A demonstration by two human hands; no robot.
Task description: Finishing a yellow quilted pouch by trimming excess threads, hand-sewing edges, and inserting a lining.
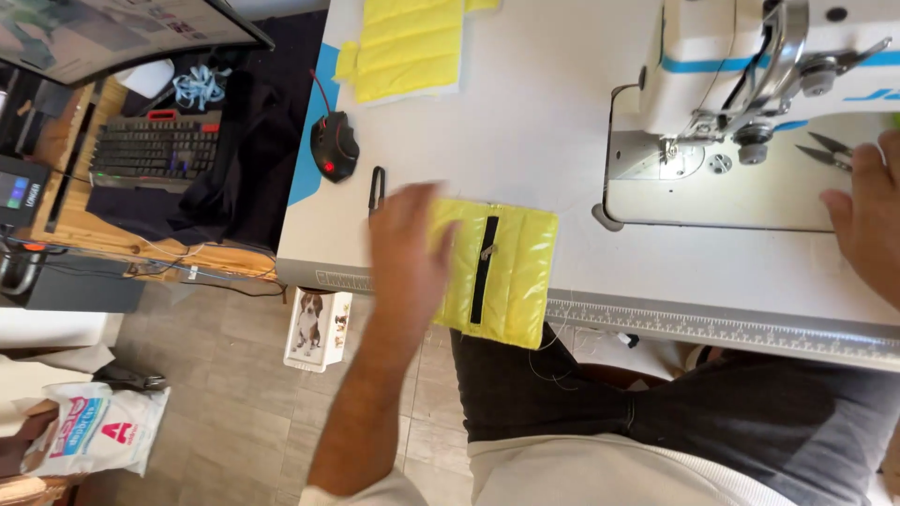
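Nearest the camera sit the person's lap, in dark trousers, and the hem of a pale top; just beyond runs the front edge of the white bench (562, 159), with a ruler strip (731, 330) along it. A yellow quilted panel (511, 267) with a black zip down its middle lies flat at that edge, its lower corner hanging slightly over; the left hand (405, 251) rests on the panel's left side, blurred, fingers spread loosely and flat rather than closed on anything, though whether it pinches the cloth I cannot tell. The right hand (867, 220) lies flat on the bench at the far right, fingers extended, holding nothing; a pair of thread snips (827, 152) lies just beyond its fingertips. Farther back stands the white sewing machine (750, 66), its needle plate lit; to the left a black clip (376, 187) lies near the left hand, then a black-and-red mouse (334, 145); at the far edge lie more yellow quilted pieces (408, 47).
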